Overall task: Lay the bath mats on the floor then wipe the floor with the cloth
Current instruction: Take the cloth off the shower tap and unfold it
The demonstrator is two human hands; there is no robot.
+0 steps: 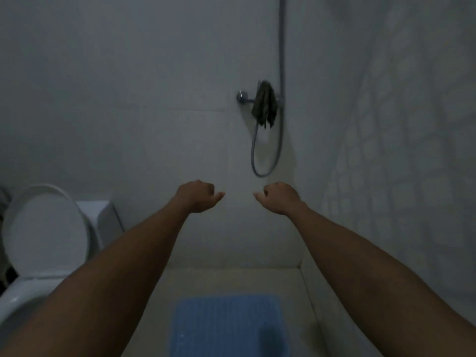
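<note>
Two hands are in view, both raised in front of the wall with arms outstretched. The left hand [197, 195] has its fingers curled into a loose fist, thumb pointing toward the right; it holds nothing. The right hand [279, 198] mirrors it: fingers curled, thumb pointing toward the left, nothing held. The two thumbs are apart, with bare wall between them.

One mat [228, 327] is visible. It is blue, textured, and lies flat on the floor [296, 300] below and between the forearms, its lower part cut off by the frame edge. A dark patch sits on its lower right area; the light is too dim to tell whether this is a shadow or an object.

One cloth [264, 105] is visible. It is dark and hangs over a wall-mounted tap [243, 97] above the hands, well apart from them. One hose [268, 155] loops down below the cloth and runs up the wall past it.

One toilet [43, 243] stands at the left, lid raised against its tank [103, 220]. The bowl interior is not visible, so its contents cannot be stated.

One curtain [401, 150] with a pale repeating pattern hangs at the right. A low kerb [313, 297] runs along the floor on the same side, beside the mat.
</note>
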